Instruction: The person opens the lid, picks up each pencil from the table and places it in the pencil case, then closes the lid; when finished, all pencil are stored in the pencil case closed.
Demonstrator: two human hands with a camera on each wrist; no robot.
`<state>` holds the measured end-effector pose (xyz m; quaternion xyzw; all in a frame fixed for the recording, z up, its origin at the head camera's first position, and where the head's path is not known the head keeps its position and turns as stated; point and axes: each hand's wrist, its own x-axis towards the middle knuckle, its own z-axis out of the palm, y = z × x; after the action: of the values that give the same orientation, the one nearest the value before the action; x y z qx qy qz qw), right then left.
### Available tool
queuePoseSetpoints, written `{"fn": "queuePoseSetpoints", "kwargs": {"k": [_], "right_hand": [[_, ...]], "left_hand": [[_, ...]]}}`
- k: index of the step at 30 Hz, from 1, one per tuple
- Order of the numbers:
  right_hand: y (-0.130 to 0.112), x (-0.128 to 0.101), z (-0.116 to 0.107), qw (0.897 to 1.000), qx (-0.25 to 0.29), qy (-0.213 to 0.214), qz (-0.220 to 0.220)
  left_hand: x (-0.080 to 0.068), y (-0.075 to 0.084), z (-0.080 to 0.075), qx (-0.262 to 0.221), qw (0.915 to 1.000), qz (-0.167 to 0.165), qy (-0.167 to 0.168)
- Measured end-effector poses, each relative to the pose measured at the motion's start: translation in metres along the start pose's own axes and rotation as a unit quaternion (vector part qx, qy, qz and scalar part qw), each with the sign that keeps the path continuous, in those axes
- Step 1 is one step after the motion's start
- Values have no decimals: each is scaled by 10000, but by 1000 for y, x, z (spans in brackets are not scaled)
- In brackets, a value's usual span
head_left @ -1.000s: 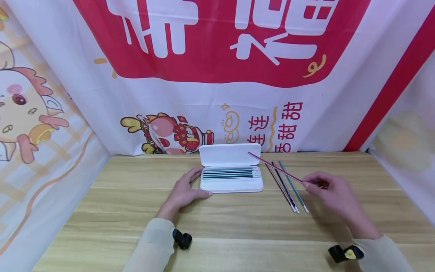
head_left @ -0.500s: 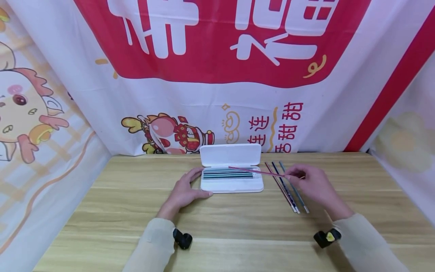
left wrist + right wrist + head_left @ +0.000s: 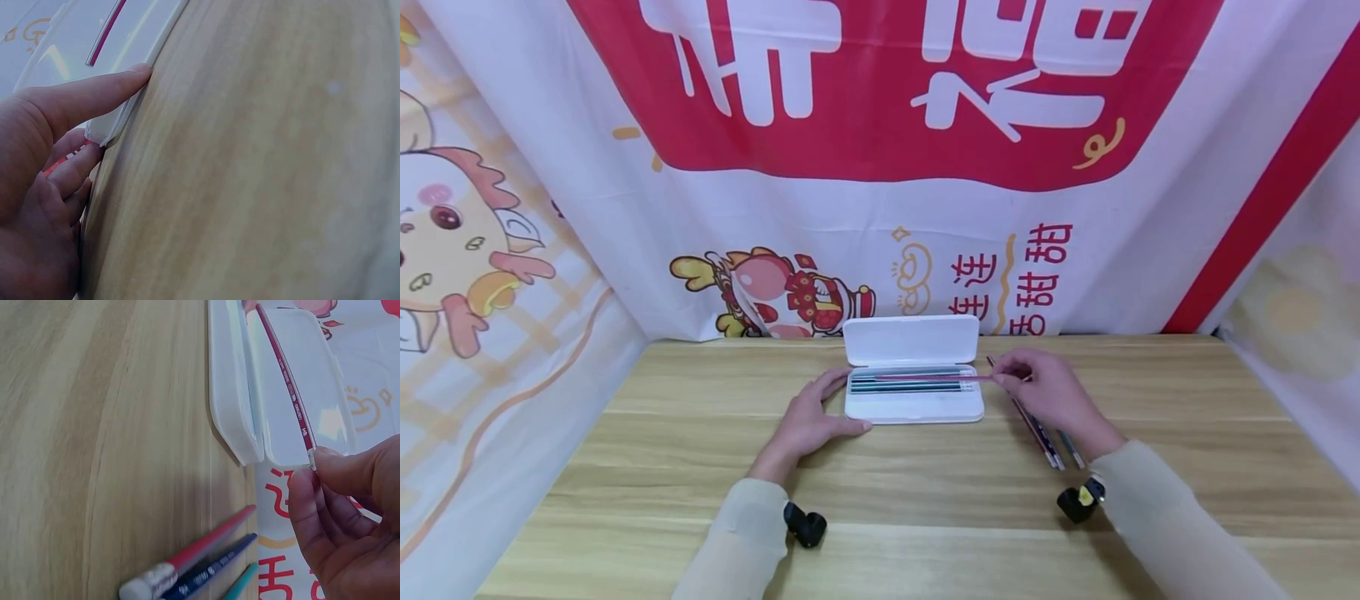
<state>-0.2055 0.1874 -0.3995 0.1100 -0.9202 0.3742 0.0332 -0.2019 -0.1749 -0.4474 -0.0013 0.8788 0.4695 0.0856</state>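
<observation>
The white pencil case (image 3: 913, 409) lies with its lid (image 3: 912, 340) raised and several dark and green pencils (image 3: 906, 387) side by side inside. My left hand (image 3: 811, 421) holds the case's left end, thumb along the front edge and fingers round the far corner. Between thumb and fingertips, my right hand (image 3: 1043, 393) pinches a red pencil (image 3: 290, 387) by its eraser end. That pencil stretches leftward over the case, almost level with the ones inside. Beneath the right hand, partly hidden, lie another red pencil (image 3: 209, 537), a navy pencil (image 3: 212, 569) and a teal pencil (image 3: 240, 584).
The wooden table (image 3: 925, 500) ends at the back against a white cloth (image 3: 760, 217) printed with red lettering and a cartoon figure. The case's lid stands right in front of that cloth. More printed cloth (image 3: 505, 333) hangs at the left.
My right hand has moved left from beyond the loose pencils, swinging the red pencil from slanted to nearly level over the case. The left hand has stayed on the case.
</observation>
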Motion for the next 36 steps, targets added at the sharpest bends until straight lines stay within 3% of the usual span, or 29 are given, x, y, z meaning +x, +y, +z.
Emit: {"fn": "queuePoseSetpoints", "kwargs": {"k": [13, 17, 21, 36], "right_hand": [[-4, 22, 27, 9996, 209, -172, -99], [-5, 24, 33, 9994, 214, -258, 49], [-8, 26, 35, 9984, 275, -406, 271], [-9, 25, 39, 9978, 80, -599, 266]], "left_hand": [[-3, 3, -1, -2, 10000, 27, 3], [-2, 2, -1, 28, 10000, 24, 9], [-1, 2, 0, 44, 10000, 42, 3], [-2, 2, -1, 18, 10000, 1, 14]]}}
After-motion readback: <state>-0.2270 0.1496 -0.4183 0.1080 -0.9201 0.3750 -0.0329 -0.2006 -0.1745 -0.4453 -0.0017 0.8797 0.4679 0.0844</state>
